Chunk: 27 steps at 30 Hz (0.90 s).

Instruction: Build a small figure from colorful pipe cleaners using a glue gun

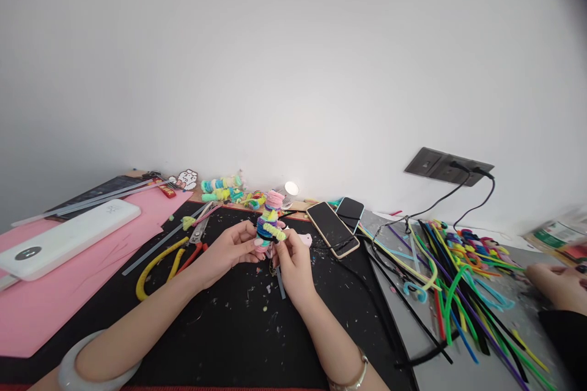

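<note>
Between my two hands, over the black mat (238,342), stands a small colourful pipe cleaner figure (267,224), pink at the top with blue, purple and yellow bands below. My left hand (236,244) closes its fingers on the figure's left side near the base. From the other side my right hand (293,256) pinches it near a yellow fuzzy piece (274,231) that sticks out to the right. The right fingertips are partly hidden. A translucent stick (280,283) shows just below my right hand. Left of my hands lie yellow-handled scissors (149,269) and red-handled pliers (192,255).
Two phones (333,229) lie beyond my right hand, with black cables (362,281) nearby. Loose pipe cleaners (463,293) cover the grey surface at right, near another person's hand (559,287). At left, a white device (68,238) rests on pink sheets (105,256).
</note>
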Tool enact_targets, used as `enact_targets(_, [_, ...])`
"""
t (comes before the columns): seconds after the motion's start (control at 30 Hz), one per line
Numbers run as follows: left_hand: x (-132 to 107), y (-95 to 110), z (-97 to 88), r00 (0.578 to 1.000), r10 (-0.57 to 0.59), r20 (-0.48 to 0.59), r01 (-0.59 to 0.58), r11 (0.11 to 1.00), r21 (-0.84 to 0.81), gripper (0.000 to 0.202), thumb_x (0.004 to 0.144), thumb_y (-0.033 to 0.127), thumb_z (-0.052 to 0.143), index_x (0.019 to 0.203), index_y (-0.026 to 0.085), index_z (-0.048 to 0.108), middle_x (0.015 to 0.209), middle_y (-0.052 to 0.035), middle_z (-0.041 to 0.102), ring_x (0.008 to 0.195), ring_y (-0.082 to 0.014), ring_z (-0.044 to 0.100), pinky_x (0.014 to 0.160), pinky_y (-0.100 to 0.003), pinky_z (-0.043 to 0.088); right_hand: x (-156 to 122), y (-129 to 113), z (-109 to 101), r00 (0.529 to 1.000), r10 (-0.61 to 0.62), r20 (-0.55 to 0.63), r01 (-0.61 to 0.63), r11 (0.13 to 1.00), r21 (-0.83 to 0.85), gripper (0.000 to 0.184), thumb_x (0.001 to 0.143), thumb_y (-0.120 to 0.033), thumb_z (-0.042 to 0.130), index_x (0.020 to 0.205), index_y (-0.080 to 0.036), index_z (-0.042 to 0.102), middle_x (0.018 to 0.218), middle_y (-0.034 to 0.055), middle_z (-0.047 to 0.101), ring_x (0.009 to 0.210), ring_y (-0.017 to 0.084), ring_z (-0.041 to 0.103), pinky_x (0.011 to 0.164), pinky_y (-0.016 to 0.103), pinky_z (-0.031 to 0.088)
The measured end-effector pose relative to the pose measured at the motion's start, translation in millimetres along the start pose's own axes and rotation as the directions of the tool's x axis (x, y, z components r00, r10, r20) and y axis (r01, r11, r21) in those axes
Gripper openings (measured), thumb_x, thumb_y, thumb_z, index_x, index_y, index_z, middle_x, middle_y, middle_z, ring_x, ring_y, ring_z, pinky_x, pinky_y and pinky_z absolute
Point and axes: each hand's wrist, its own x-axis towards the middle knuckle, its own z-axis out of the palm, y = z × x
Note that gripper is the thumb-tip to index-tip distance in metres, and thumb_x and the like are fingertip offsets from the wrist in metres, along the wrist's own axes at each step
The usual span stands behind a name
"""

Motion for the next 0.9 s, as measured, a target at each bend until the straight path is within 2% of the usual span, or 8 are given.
enact_targets(0.23, [-2.5,2.7,2.3,0.999,-0.032,0.007,0.032,0.999,0.005,0.03,0.078,0.038,0.076,0.089,0.019,0.055,0.074,0.0035,0.063,0.059,-0.0083,0.059,0.059,-0.021,0.047,-1.1,-4.2,0.9,1.0,0.011,-0.003,-0.011,1.0,-0.002,0.017,0.094,-0.032,0.046,0.082,-0.021,0.051,0.059,-0.0047,0.051,0.044,0.01,0.044,0.047,0.023,0.036])
enact_targets(0.33, [-2.8,4.1,3.3,0.999,-0.036,-0.012,0.035,0.999,-0.011,0.032,0.076,0.037,0.077,0.091,0.019,0.055,0.072,0.0037,0.062,0.059,-0.0087,0.059,0.059,-0.022,0.047,-0.8,-6.2,0.6,1.0,0.015,-0.005,-0.015,1.0,-0.002,0.016,0.093,-0.033,0.047,0.084,-0.021,0.052,0.06,-0.005,0.051,0.044,0.01,0.044,0.047,0.023,0.036])
enact_targets(0.57, [-2.9,4.3,2.5,0.999,-0.046,0.017,0.047,0.999,-0.016,0.046,0.078,0.033,0.076,0.118,0.023,0.055,0.082,0.0024,0.066,0.061,-0.0084,0.059,0.062,-0.022,0.048,-0.2,-5.9,-0.1,1.0,0.006,-0.005,-0.006,1.0,-0.019,0.018,0.093,-0.034,0.047,0.082,-0.021,0.051,0.06,-0.0046,0.051,0.045,0.01,0.043,0.046,0.023,0.035])
enact_targets(0.73, [-3.7,6.1,2.4,0.996,-0.051,0.072,0.05,0.999,0.02,0.044,0.08,0.034,0.074,0.119,0.025,0.056,0.093,0.0003,0.066,0.064,-0.0096,0.061,0.063,-0.023,0.048,-1.0,-6.1,0.4,1.0,0.02,-0.013,-0.02,1.0,-0.011,0.017,0.093,-0.034,0.047,0.083,-0.021,0.052,0.058,-0.0052,0.05,0.045,0.011,0.042,0.046,0.023,0.035])
enact_targets(0.9, [-5.5,5.9,2.8,0.994,-0.05,0.095,0.045,0.998,0.048,0.045,0.083,0.036,0.071,0.123,0.027,0.054,0.095,-0.0002,0.066,0.069,-0.0116,0.064,0.065,-0.024,0.05,-0.5,-4.3,0.4,1.0,0.024,-0.01,-0.024,1.0,-0.001,0.018,0.094,-0.036,0.048,0.084,-0.021,0.052,0.058,-0.0054,0.048,0.045,0.011,0.041,0.046,0.023,0.033])
